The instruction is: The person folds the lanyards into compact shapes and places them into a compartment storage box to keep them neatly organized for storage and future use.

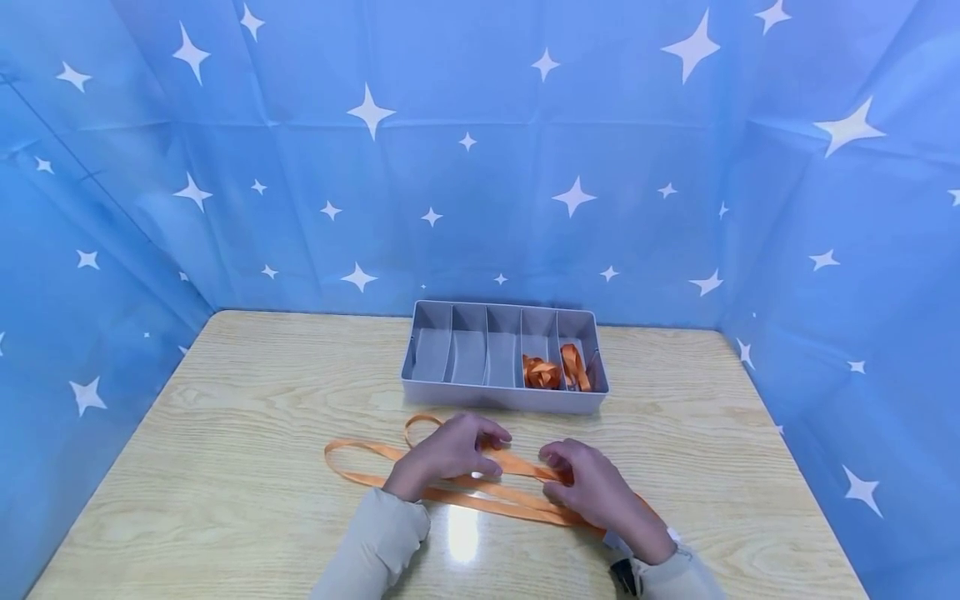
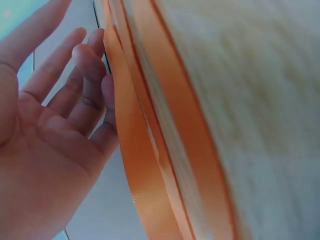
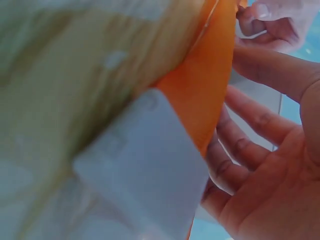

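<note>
A long orange lanyard (image 1: 517, 500) lies in loops and strands across the wooden table, stretching leftward past the left wrist. My left hand (image 1: 457, 446) hovers over its upper strands, thumb and fingers apart; the left wrist view shows relaxed fingers beside the flat orange bands (image 2: 137, 165). On the right, my right hand (image 1: 592, 483) has its fingertips at the strands, fingers loosely bent and thumb spread. Orange band (image 3: 205, 95) hides some of those fingertips in the right wrist view. A white card (image 3: 145, 165) hangs near the right palm, partly overlapping the band.
A grey divided tray (image 1: 495, 396) stands behind the hands at the table's back edge. Its two right compartments hold a bunched orange lanyard (image 1: 542, 373) and a folded one (image 1: 574, 367). Blue curtains with white stars (image 1: 367, 112) enclose the table (image 1: 225, 433).
</note>
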